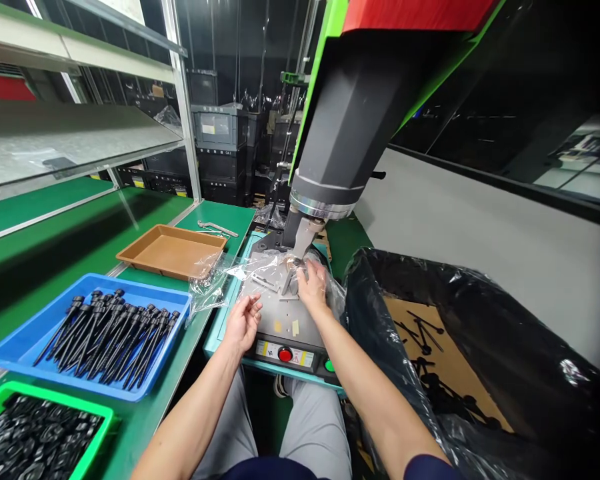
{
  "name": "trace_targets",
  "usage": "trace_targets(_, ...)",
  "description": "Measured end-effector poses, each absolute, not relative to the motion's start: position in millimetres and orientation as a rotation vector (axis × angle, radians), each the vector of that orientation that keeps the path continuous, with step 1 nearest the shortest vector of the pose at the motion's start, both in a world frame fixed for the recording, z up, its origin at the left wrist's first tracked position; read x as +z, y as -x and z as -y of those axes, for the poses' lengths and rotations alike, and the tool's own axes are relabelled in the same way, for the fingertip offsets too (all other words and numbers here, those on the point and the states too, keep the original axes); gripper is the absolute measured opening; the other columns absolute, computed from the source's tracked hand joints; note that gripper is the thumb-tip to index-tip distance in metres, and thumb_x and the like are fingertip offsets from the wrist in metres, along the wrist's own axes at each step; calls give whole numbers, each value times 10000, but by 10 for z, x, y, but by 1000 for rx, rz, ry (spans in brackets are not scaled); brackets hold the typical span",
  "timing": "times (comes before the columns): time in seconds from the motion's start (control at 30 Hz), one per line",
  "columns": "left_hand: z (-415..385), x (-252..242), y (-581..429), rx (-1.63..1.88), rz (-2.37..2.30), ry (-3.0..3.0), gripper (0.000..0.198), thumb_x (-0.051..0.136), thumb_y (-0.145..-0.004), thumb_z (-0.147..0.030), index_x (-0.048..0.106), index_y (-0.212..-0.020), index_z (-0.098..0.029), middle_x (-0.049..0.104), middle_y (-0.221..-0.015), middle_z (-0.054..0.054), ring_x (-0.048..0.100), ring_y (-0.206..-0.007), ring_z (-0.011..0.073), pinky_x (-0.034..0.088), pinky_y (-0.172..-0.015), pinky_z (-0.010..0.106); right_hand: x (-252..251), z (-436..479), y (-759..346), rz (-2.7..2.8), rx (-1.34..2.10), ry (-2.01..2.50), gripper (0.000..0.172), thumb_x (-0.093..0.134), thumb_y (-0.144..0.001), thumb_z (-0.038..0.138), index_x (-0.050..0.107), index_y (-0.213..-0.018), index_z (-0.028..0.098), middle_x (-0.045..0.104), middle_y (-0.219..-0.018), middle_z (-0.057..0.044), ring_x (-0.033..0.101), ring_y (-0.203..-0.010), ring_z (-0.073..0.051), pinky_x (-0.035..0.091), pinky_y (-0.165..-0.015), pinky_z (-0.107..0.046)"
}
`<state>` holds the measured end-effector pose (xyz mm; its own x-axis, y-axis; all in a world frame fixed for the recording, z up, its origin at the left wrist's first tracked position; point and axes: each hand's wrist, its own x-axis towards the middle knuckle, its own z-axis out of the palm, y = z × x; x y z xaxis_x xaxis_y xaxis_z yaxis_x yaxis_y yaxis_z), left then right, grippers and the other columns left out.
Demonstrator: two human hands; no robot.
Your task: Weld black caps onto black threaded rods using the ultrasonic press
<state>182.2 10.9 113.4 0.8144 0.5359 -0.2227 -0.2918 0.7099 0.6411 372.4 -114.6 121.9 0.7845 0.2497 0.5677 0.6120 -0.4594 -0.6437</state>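
Note:
My right hand reaches in beside the metal fixture, just below the tip of the press horn. Its fingertips close around a small dark spot at the horn's tip, too small and covered to name. To the left of the fixture, my left hand hovers over the machine's base plate, palm turned inward. Its fingers are loosely curled and apart, with nothing visible in them. Clear plastic film lies around the fixture.
At left stand a blue tray of black stemmed parts, a green bin of black round parts and a brown tray. Behind lies a wrench. A black-lined box holds black parts at right. A red button faces me.

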Motion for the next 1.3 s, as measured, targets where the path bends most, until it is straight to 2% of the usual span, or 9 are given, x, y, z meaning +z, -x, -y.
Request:
trace_targets(0.17,-80,1214,-1852,447,-400,-585,278,769,-705,-351,614,-866,-186,681,-1029,68,650,-735,105,482,-526,190,1349,1034,-4011,677,-359,2049,403,536,-828,429,682,-1079,148,608,-1146,-157,542,-1122,-290,396,-1035,-466)
trace_targets(0.33,-52,1240,-1849,445,-410,-583,239,746,-732,-335,618,-864,-182,686,-1019,65,651,-733,103,481,-521,184,1375,1010,-4037,716,-391,2035,326,525,-821,387,679,-980,148,622,-1134,-160,534,-1110,-284,394,-1028,-458)
trace_targets(0.57,-74,1223,-1857,462,-439,-584,228,750,-718,-329,630,-841,-178,699,-1010,72,652,-717,108,484,-502,175,1385,975,-3949,736,-459,2029,292,458,-854,329,616,-1027,155,598,-1127,-165,512,-1109,-284,396,-1006,-458)
trace_targets(0.83,-40,1158,-1847,477,-471,-597,218,760,-709,-317,653,-818,-161,704,-958,71,650,-698,103,478,-482,155,1400,1335,-3553,741,-448,2007,340,430,-886,408,615,-1044,170,623,-1116,-150,551,-1091,-283,430,-982,-469)
trace_targets(0.97,-39,993,-1803,465,-584,-619,187,735,-729,-287,649,-810,-143,705,-888,64,647,-653,93,474,-458,139,1213,1746,-2879,653,-92,1964,369,496,-890,459,612,-1101,180,667,-1070,-122,629,-973,-268,500,-886,-440)
trace_targets(1.1,-69,841,-1733,438,-699,-596,166,688,-772,-268,622,-851,-138,705,-851,66,644,-615,87,486,-471,148,1158,1968,-2384,704,303,1773,354,543,-899,460,592,-1125,191,702,-1011,-99,659,-960,-245,528,-855,-392)
trace_targets(1.2,-29,800,-1596,370,-772,-608,214,660,-802,-312,617,-916,-136,710,-892,89,650,-629,100,502,-508,178,1172,1991,-2266,717,285,1738,361,574,-892,457,589,-1127,184,706,-1011,-107,669,-942,-242,539,-847,-394)
trace_targets(1.3,113,824,-1380,320,-734,-862,277,703,-764,-301,634,-973,-133,712,-974,109,655,-710,119,506,-581,206,1153,1955,-2223,759,224,1754,357,604,-881,445,599,-1128,188,711,-1002,-104,672,-932,-243,544,-853,-404)
